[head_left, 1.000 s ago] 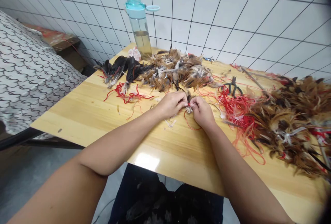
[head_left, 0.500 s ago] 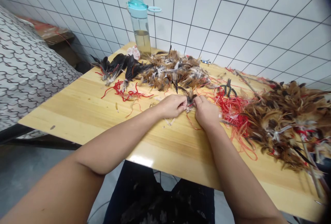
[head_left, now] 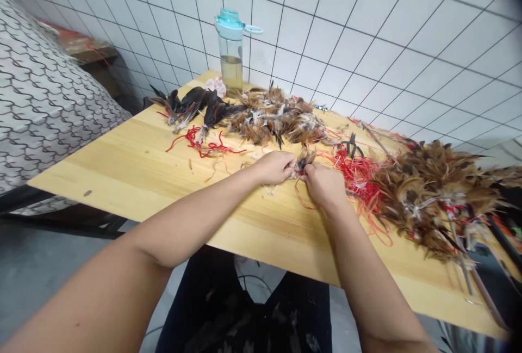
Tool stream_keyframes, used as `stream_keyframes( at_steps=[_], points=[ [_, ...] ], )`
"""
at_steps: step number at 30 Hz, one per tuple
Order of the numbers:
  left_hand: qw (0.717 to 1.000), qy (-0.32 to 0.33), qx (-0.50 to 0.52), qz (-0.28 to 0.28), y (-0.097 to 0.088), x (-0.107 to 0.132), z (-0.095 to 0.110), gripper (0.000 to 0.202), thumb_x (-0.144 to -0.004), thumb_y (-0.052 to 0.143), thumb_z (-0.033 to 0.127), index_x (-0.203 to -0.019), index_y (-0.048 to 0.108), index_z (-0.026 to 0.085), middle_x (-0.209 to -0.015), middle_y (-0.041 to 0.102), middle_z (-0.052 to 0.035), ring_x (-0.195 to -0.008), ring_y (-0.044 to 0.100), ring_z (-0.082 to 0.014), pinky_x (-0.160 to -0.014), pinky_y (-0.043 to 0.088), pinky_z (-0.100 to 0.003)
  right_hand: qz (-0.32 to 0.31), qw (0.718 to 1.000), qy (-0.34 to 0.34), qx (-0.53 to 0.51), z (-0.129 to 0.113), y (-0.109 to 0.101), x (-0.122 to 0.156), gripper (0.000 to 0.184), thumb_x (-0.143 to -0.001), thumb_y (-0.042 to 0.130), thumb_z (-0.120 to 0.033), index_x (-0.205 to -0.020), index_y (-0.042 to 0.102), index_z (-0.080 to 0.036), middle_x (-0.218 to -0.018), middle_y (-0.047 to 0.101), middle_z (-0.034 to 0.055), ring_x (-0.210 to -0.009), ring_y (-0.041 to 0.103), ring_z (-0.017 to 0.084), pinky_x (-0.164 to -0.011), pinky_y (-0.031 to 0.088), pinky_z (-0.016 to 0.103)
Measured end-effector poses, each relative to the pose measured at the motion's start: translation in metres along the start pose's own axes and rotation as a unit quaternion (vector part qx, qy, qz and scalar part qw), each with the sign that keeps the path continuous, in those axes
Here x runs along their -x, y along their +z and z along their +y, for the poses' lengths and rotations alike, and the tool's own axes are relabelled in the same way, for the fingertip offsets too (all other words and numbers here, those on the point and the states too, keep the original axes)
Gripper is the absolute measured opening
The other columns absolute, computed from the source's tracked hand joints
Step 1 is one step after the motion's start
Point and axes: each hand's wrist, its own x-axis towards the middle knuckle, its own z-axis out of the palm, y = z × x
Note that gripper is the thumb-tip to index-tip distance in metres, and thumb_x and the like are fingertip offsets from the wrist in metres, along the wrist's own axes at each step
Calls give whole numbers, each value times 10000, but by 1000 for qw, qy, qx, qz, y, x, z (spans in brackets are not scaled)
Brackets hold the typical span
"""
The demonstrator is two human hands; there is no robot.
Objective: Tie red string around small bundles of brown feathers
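My left hand (head_left: 277,168) is closed, its fingers curled at the pale quill end of a small bunch of feathers (head_left: 305,155). My right hand (head_left: 325,183) pinches at the red string (head_left: 300,172) that crosses the base of this bunch. The brown and grey feather tips point away from me, between the two hands. A loose end of the string trails down onto the table beside my right hand. The fingertips hide the exact grip of both hands.
On the wooden table (head_left: 134,179) lie brown feather bunches (head_left: 277,116), black feather bunches (head_left: 214,108), red string (head_left: 354,171), pliers (head_left: 351,146) and a large brown feather pile (head_left: 428,195) with sticks. A water bottle (head_left: 231,56) stands near the tiled wall (head_left: 326,26).
The view has shifted slightly. The small bunch's feathers stand out more between my hands, and my right hand sits a little lower against it. Both hands stay closed.
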Motion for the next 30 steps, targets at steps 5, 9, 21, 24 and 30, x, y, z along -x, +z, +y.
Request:
stream_keyframes(
  at_steps=[5,9,21,24,30],
  points=[
    [1000,4,1,-8,2,0,-3,102,-811,482,210,-785,578,187,-775,644,-31,-724,556,-169,-650,363,-276,2,999,24,-24,-2,-4,0,390,-925,462,-520,-1028,634,-186,-1028,699,118,-924,669,244,-664,431,305],
    [1000,6,2,-8,3,-1,-4,116,-826,480,235,-804,583,186,-805,654,-39,-749,570,-177,-669,378,-278,-6,998,43,-40,-1,-2,-2,362,-932,459,-504,-1064,627,-212,-1028,707,93,-913,663,233,-662,425,302],
    [999,-2,11,-51,-2,-1,2,120,-831,468,190,-785,578,176,-784,640,-47,-742,552,-176,-656,353,-275,7,998,-41,42,1,7,-3,355,-973,318,-241,-1032,665,-198,-1011,670,102,-899,608,229,-647,368,306],
    [998,4,29,-59,-2,-1,4,103,-814,476,171,-767,568,176,-754,620,-36,-721,537,-166,-644,340,-267,16,999,-25,43,2,10,-1,375,-972,304,-226,-1021,673,-181,-1042,663,126,-900,597,228,-670,366,311],
    [997,-4,31,-68,-4,-1,6,85,-778,477,150,-746,551,178,-727,596,-29,-703,509,-162,-625,310,-259,13,999,11,35,1,14,1,365,-954,318,-190,-1046,671,-166,-1035,666,149,-910,602,233,-708,370,318]
  ],
)
